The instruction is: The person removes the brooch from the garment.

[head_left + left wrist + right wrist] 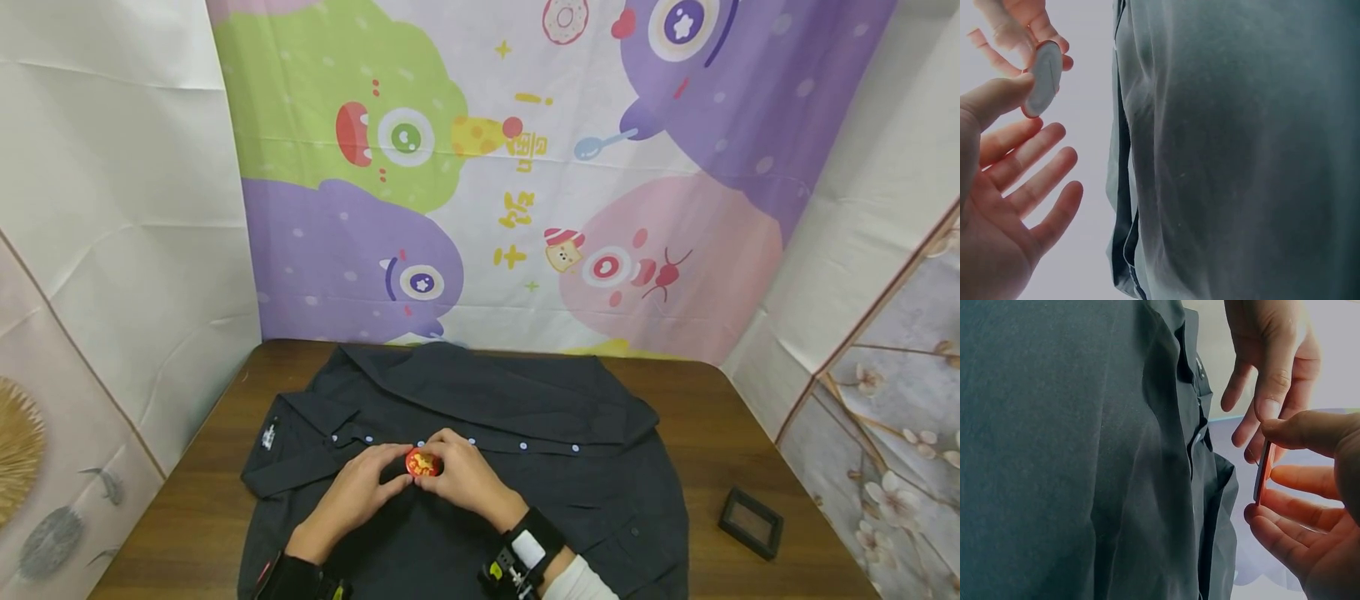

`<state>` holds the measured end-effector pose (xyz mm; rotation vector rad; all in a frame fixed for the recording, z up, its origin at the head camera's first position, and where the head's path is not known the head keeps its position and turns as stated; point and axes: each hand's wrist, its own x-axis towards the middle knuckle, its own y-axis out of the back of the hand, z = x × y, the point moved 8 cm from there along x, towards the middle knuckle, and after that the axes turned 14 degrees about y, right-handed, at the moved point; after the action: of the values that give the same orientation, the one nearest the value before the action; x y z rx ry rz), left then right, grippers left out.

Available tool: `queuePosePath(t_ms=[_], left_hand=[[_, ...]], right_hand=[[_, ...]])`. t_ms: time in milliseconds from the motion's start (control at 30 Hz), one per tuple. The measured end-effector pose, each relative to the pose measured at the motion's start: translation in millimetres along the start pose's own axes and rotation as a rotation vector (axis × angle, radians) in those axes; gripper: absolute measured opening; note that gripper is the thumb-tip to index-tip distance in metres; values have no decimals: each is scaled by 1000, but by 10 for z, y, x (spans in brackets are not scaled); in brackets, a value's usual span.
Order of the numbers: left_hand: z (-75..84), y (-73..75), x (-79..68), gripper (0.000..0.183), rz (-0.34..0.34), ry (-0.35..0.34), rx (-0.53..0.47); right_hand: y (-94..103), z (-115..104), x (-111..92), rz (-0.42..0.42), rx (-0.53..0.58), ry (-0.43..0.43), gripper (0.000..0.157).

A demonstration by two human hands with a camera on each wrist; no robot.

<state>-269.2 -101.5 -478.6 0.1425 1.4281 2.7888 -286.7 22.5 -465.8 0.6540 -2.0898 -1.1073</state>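
Observation:
Both hands hold a round pin badge (423, 463) over the middle of a dark shirt (570, 517). Its face is red with a yellow picture. My left hand (367, 487) pinches the badge's left edge between thumb and fingertips. From the other side, my right hand (468, 475) grips the edge with thumb and fingers. The left wrist view shows the badge's silvery back (1044, 81) with a thin pin line across it. Seen edge-on in the right wrist view, the badge (1264, 469) has a fine needle standing off its back.
The shirt lies spread on a brown wooden table (187, 508), with a row of pale buttons (522, 446) across it. A small black rectangular frame (752, 523) lies at the right. Behind the table hangs a cartoon-printed cloth (510, 308).

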Motion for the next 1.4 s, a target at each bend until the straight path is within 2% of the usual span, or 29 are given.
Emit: queuePosePath(t_ms=[433, 867, 1400], left_hand=[[27, 48, 5, 40, 35, -16, -18], [52, 73, 10, 35, 62, -76, -38], [51, 119, 19, 34, 107, -89, -79]], right_hand=[[26, -5, 5, 14, 1, 26, 35], [41, -2, 10, 31, 22, 40, 31], [79, 26, -6, 108, 95, 80, 25]])
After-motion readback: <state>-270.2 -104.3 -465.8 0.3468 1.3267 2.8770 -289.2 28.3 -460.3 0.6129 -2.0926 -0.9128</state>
